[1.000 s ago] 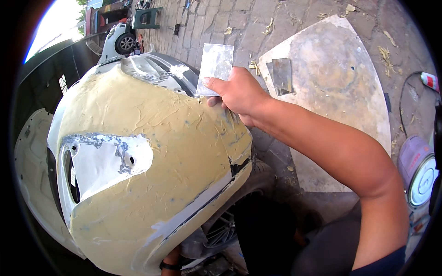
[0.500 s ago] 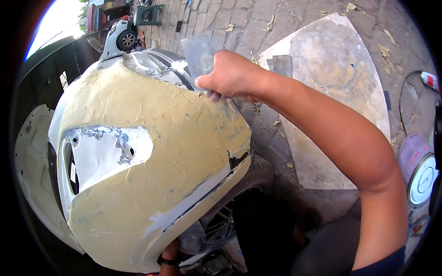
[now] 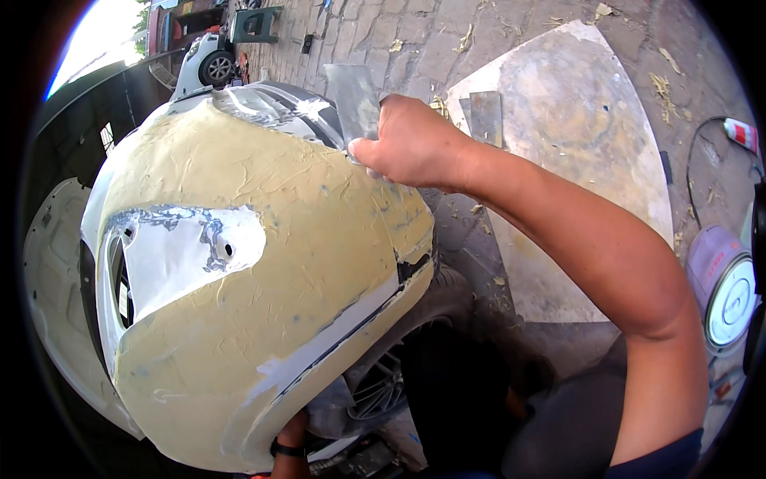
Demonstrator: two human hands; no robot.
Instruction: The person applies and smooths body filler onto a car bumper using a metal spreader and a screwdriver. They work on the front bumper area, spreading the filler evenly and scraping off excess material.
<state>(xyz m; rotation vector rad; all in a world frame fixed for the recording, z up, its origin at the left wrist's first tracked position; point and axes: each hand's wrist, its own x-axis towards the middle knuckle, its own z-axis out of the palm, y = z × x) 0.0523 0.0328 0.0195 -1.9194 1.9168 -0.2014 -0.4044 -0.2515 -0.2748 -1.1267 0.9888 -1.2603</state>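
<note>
My right hand (image 3: 411, 142) is closed around a flat grey metal putty spreader (image 3: 352, 100). The blade points up and away, and the hand is at the far right edge of the car panel. That panel (image 3: 311, 231) is coated in rough yellowish body filler, with ridges and streaks. A bare white patch (image 3: 187, 251) with grey marks and a small hole shows on its left. My left hand (image 3: 294, 431), with a black band at the wrist, is low beside the panel's near edge; its fingers are hidden. A grey sheet-like piece (image 3: 333, 399) shows just past it.
A wheel (image 3: 383, 379) sits under the panel's right side. To the right, a stained board (image 3: 574, 160) lies on the paving, with another metal spreader (image 3: 486, 116) on it. A round can (image 3: 726, 295) and a red-and-white tube (image 3: 742, 136) are farther right. A white car (image 3: 203, 64) stands behind.
My right hand and the spreader have shifted slightly right and nearer to me, and the blade stands a little more upright. My left hand is nearly still.
</note>
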